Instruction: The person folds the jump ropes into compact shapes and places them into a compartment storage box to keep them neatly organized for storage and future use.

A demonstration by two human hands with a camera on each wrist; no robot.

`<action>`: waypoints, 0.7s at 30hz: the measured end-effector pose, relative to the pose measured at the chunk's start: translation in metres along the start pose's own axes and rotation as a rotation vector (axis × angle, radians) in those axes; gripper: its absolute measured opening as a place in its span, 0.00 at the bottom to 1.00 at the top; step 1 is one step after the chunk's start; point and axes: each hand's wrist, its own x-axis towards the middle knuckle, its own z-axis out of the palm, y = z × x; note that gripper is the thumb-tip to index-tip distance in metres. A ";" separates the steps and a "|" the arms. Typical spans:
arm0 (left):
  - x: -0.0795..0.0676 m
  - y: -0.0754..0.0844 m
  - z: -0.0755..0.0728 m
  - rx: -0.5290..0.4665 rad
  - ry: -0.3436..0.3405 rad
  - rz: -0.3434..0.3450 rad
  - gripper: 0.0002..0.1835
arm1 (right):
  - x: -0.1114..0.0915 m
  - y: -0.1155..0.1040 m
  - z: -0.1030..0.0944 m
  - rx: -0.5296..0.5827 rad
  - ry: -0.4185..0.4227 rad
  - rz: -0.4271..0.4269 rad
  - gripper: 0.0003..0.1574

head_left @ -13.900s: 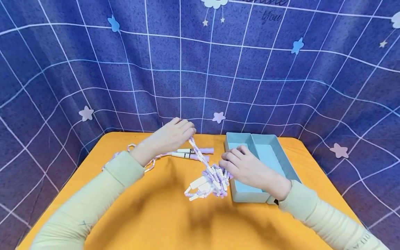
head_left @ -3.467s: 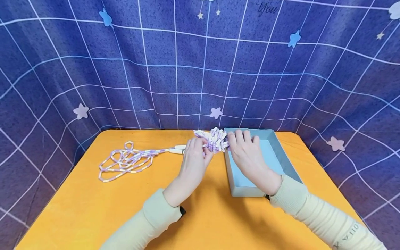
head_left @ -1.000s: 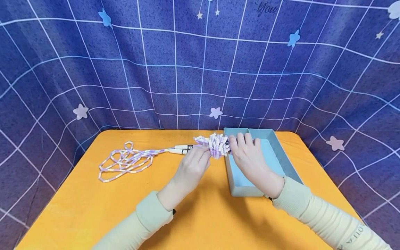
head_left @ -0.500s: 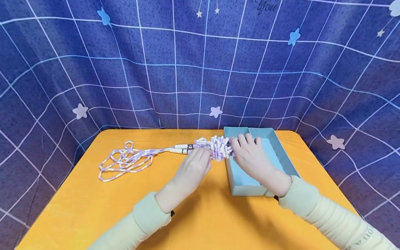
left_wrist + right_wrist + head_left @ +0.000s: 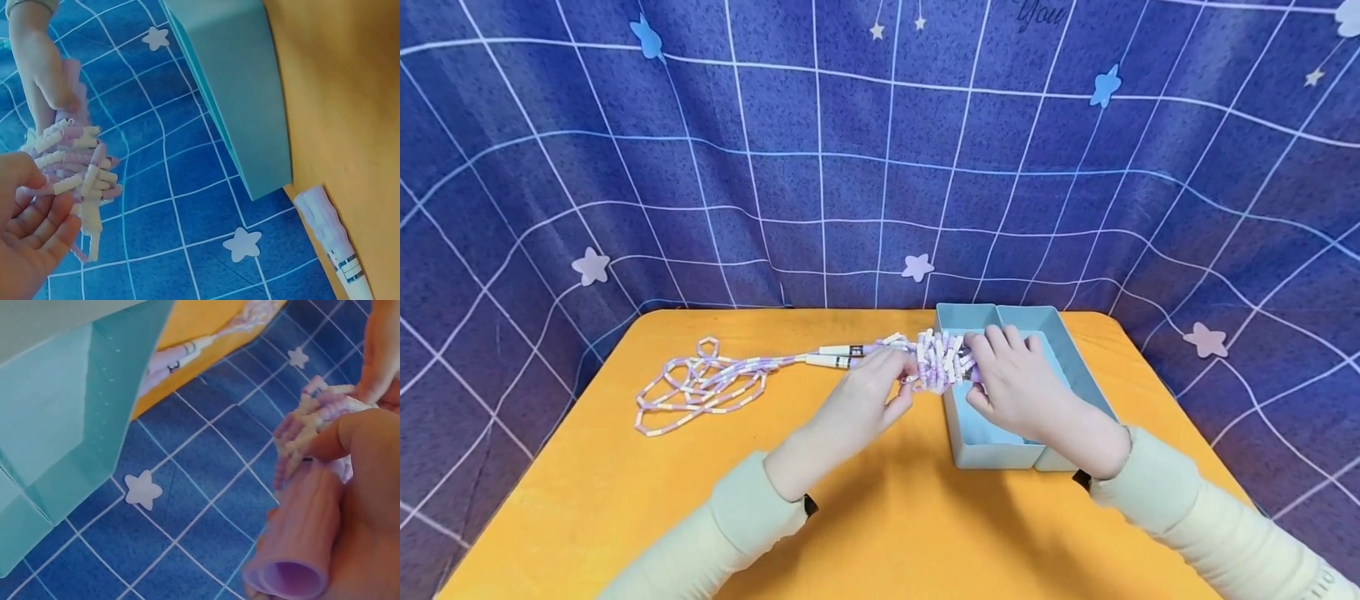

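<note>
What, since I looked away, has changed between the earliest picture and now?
The left hand has moved right and down in the head view, close to the bundled rope; the length it held stretched out is no longer drawn out. The bundled rope has shifted up in that view. Both hands still hold it, the right hand at one end. The other rope and the blue tray stayed put.

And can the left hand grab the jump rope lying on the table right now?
Probably yes: the jump rope lies close by on the table, with nothing seen lying on it. But the left hand is pinching the wrapped rope, so it would likely have to let go first.
</note>
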 end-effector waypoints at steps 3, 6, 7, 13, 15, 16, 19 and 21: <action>0.002 -0.001 0.000 0.015 0.016 0.022 0.09 | -0.002 0.000 -0.007 0.045 -0.057 0.047 0.29; 0.003 -0.002 -0.001 0.037 0.017 0.043 0.11 | -0.003 0.001 -0.010 0.034 -0.064 0.074 0.29; 0.004 -0.003 -0.001 0.044 0.015 0.049 0.11 | -0.004 0.002 -0.011 0.023 -0.057 0.083 0.30; 0.005 -0.008 -0.001 0.071 0.002 0.037 0.12 | -0.010 0.011 -0.008 0.005 0.007 0.188 0.31; 0.005 -0.013 -0.001 0.089 -0.002 0.021 0.12 | -0.012 0.016 -0.006 0.018 0.030 0.246 0.30; 0.005 -0.016 -0.001 0.104 -0.008 0.010 0.12 | -0.013 0.019 -0.005 0.026 0.039 0.279 0.30; 0.004 -0.026 0.001 0.147 -0.043 -0.027 0.13 | -0.014 0.027 -0.001 0.050 0.061 0.382 0.29; 0.003 -0.032 0.003 0.173 -0.075 -0.049 0.14 | -0.016 0.032 0.002 0.056 0.067 0.444 0.30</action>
